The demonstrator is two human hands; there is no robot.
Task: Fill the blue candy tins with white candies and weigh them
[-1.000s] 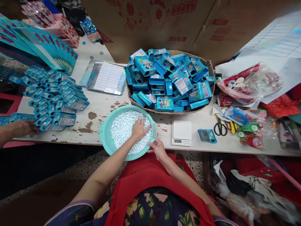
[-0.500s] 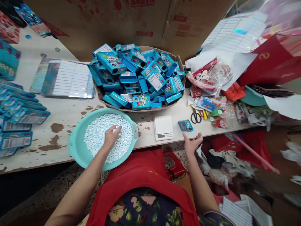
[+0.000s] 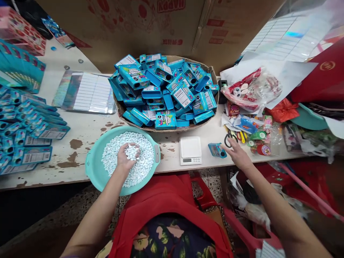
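Observation:
Palm up over the mint-green basin (image 3: 92,172), my left hand (image 3: 125,159) cups a heap of small white candies (image 3: 132,152). More of the same candies (image 3: 145,172) fill the basin below. My right hand (image 3: 238,154) has its fingers apart at the right end of a small blue box (image 3: 217,150) lying near the table's front edge. I cannot tell whether the fingertips touch it. Between the basin and that box sits a white digital scale (image 3: 190,148) with nothing on its plate.
A cut-down carton (image 3: 172,129) full of blue boxes (image 3: 165,119) stands behind the basin. Stacked blue boxes (image 3: 36,154) are at the left, near label sheets (image 3: 90,93). Scissors (image 3: 228,139) and wrapped sweets lie at right. A large cardboard box (image 3: 150,32) blocks the back.
My left hand has turned palm up and come up with a heap of candies. My right hand has moved forward to the small blue box. The view has shifted slightly left.

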